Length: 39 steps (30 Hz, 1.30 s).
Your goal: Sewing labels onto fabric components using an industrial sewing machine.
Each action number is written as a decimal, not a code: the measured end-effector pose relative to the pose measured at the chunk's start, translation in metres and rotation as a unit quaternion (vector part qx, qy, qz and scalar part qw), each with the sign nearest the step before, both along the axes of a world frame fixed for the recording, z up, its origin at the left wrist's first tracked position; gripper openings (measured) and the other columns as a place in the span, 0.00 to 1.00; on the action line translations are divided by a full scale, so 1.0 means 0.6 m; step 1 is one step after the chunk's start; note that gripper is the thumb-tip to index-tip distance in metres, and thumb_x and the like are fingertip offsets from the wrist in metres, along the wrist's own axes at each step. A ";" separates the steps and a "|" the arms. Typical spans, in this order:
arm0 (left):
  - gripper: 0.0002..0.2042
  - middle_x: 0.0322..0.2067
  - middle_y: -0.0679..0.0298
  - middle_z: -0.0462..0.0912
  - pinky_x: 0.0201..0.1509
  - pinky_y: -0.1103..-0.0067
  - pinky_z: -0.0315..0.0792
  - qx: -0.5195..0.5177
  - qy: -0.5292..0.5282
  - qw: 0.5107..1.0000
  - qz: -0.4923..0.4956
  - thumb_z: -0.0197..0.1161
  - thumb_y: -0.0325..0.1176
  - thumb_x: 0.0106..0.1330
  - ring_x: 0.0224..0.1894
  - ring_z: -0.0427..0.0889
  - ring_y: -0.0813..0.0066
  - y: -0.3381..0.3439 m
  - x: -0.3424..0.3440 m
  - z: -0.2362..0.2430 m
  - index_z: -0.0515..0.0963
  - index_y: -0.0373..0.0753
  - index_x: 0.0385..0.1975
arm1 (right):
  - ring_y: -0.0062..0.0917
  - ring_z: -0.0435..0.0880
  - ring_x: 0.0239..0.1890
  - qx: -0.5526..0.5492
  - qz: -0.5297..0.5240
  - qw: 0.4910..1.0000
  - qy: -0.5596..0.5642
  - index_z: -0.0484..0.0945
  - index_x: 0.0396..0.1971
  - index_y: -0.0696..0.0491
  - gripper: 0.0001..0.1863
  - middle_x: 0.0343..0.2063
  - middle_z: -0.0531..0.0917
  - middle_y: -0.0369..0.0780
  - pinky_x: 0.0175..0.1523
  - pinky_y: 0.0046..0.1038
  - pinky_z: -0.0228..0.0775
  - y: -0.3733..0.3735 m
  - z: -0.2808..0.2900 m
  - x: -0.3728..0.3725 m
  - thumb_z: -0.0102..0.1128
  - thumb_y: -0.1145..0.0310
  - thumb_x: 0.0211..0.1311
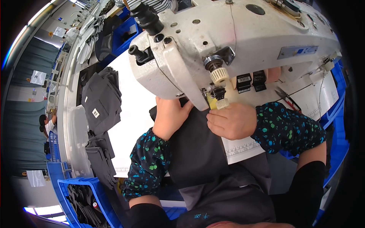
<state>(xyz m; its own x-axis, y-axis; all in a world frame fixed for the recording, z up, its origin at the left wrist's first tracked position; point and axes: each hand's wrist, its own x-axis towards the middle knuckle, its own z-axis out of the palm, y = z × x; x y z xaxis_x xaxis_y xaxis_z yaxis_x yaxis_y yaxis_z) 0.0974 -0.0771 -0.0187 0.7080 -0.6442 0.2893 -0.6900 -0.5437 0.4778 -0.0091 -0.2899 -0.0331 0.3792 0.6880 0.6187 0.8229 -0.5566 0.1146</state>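
Both hands lie flat on the dark fabric (190, 152): the left hand (170, 116) presses it with fingers tucked under the sewing machine (228, 41), gripping nothing, and the right hand (232, 121) rests loosely curled just beside the presser foot (219, 97). Keeping fingertips clear of the needle and the cloth taut on the white worktop (133, 114) looks wise. Stacked dark pieces (100, 98) lie well left.

garment factory: sewing machine (228, 41), fabric stacks (100, 100)

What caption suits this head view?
Both hands, left and right, press dark grey fabric under a white sewing machine.
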 end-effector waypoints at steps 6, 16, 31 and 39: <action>0.15 0.33 0.58 0.88 0.42 0.73 0.76 -0.025 -0.041 0.998 -0.034 0.75 0.34 0.59 0.34 0.85 0.67 0.002 0.006 -0.001 0.83 0.33 0.41 | 0.26 0.83 0.37 -0.024 -0.014 0.999 0.043 0.81 0.31 0.56 0.10 0.33 0.81 0.38 0.36 0.25 0.77 -0.001 0.008 -0.006 0.61 0.68 0.48; 0.13 0.30 0.59 0.86 0.42 0.63 0.73 -0.015 0.036 0.999 0.010 0.75 0.31 0.51 0.37 0.84 0.52 0.000 -0.002 0.005 0.83 0.38 0.36 | 0.23 0.79 0.30 0.003 -0.011 1.000 0.008 0.78 0.26 0.54 0.08 0.25 0.76 0.34 0.32 0.24 0.74 0.006 0.002 -0.004 0.60 0.67 0.45; 0.07 0.29 0.61 0.88 0.44 0.70 0.72 -0.049 0.057 0.997 -0.020 0.75 0.33 0.55 0.32 0.85 0.61 0.003 0.006 -0.012 0.87 0.38 0.29 | 0.29 0.86 0.43 -0.053 -0.016 0.996 0.073 0.82 0.34 0.56 0.11 0.40 0.86 0.41 0.44 0.26 0.80 0.001 0.006 -0.012 0.63 0.69 0.50; 0.13 0.26 0.62 0.87 0.51 0.66 0.72 -0.058 0.075 0.995 0.020 0.76 0.36 0.53 0.30 0.83 0.60 0.000 0.007 0.001 0.85 0.38 0.35 | 0.25 0.82 0.35 -0.013 -0.019 1.000 0.017 0.79 0.29 0.56 0.09 0.30 0.81 0.38 0.36 0.24 0.77 0.006 0.010 -0.006 0.60 0.68 0.48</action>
